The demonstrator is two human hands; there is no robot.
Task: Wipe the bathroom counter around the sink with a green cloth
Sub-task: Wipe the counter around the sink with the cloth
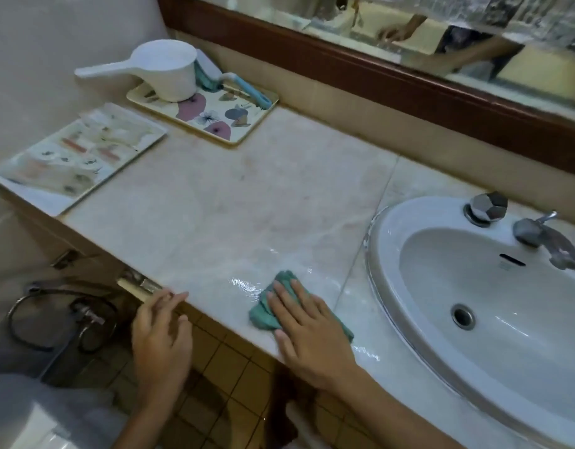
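A crumpled green cloth [267,311] lies on the pale marble counter [214,205], near its front edge and just left of the white oval sink [474,286]. My right hand [308,328] presses flat on the cloth with straight fingers. A wet sheen shows on the counter around the cloth. My left hand [161,332] hovers at the counter's front edge, left of the cloth, fingers relaxed and holding nothing.
Two trays sit at the counter's left end: a pale one [75,157] and a floral one [211,115] carrying a white water scoop [163,71] and a blue-handled brush [250,90]. Chrome taps [486,207] stand behind the sink. A mirror runs along the back wall.
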